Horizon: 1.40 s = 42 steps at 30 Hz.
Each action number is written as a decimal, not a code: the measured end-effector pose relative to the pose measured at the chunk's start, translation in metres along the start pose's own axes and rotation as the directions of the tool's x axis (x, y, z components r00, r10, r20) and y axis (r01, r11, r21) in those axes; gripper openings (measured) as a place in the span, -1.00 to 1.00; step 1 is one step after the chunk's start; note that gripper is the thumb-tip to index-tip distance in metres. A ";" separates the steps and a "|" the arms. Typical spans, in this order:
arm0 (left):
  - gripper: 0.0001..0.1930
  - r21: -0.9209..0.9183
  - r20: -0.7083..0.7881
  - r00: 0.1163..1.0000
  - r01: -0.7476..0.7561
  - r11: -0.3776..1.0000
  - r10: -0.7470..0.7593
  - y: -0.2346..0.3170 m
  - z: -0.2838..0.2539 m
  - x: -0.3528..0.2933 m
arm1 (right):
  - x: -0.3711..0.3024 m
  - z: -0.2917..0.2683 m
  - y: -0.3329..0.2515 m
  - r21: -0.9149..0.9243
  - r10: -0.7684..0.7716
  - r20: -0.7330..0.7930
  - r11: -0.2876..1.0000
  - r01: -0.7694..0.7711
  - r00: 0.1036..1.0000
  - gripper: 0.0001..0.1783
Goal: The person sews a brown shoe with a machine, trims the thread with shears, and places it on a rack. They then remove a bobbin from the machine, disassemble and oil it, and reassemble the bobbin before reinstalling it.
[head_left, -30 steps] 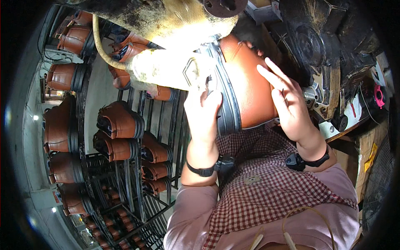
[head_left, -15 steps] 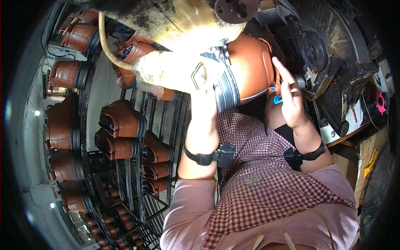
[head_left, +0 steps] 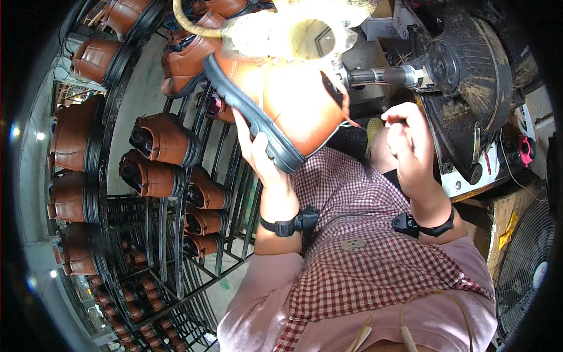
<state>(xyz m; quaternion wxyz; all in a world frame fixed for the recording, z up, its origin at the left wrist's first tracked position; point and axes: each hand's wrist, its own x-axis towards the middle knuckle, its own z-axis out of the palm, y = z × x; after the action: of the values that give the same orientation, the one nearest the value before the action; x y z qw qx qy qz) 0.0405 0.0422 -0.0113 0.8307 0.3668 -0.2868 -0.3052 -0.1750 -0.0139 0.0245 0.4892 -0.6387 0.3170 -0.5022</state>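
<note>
Left hand grasps a brown leather shoe by its black sole, fingers running along the tread and thumb lying by the lower edge. Held in the air above the lap, the shoe has its long axis slanting from upper left to lower right. Its thinner, upturned end (the toe, by the look of it) points to the upper left; the thick heel end points to the lower right. The sole faces lower left, and the lace side is turned right, near a metal shaft. Right hand is well apart from the leather, its fingers curled; I cannot tell whether they pinch anything. A pale wrapped tube partly covers the shoe's upper edge. More brown shoes sit on the black rack at left.
</note>
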 end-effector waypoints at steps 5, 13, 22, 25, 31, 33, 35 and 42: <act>-0.09 0.518 0.146 0.944 -0.327 0.790 0.295 -0.010 -0.027 -0.022 | 0.012 0.051 0.011 -0.210 -0.085 0.143 0.971 0.114 0.986 -0.83; -0.14 0.446 0.030 0.969 -0.232 0.864 0.245 0.012 -0.026 -0.028 | 0.020 0.066 0.015 -0.135 -0.241 0.097 0.958 0.252 0.966 -0.79; -0.10 -0.368 0.242 0.958 0.236 0.899 -0.152 0.009 -0.038 -0.029 | 0.001 0.054 0.031 -0.883 -0.027 0.439 0.170 0.437 0.898 -0.85; -0.11 -0.306 0.272 0.929 0.329 0.894 -0.249 0.007 -0.050 -0.036 | 0.009 0.063 0.020 -0.922 0.456 0.088 0.373 -0.100 0.885 -0.86; -0.29 -0.437 0.111 0.860 0.492 0.753 -0.497 0.000 -0.075 -0.068 | 0.005 0.062 0.011 -0.477 -0.086 0.743 0.628 0.615 0.664 -0.87; -0.31 -0.364 0.074 0.882 0.458 0.811 -0.465 -0.010 -0.082 -0.068 | 0.000 0.063 0.021 -0.674 0.139 0.728 0.325 0.663 0.671 -0.91; -0.31 -0.332 0.052 0.899 0.426 0.841 -0.435 -0.001 -0.073 -0.062 | -0.002 0.058 0.044 -0.718 0.228 0.694 0.152 0.679 0.683 -0.91; -0.43 -0.341 -0.061 0.884 0.418 0.842 -0.463 -0.012 -0.104 -0.080 | -0.005 0.080 0.038 -0.497 -0.166 0.675 0.618 0.610 0.719 -0.89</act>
<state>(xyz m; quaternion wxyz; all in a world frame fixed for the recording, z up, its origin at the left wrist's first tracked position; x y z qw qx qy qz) 0.0579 0.1385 -0.1002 0.8042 0.3047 -0.0821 -0.5036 -0.0971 0.0025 -0.0139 0.1567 -0.9463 0.1648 -0.2300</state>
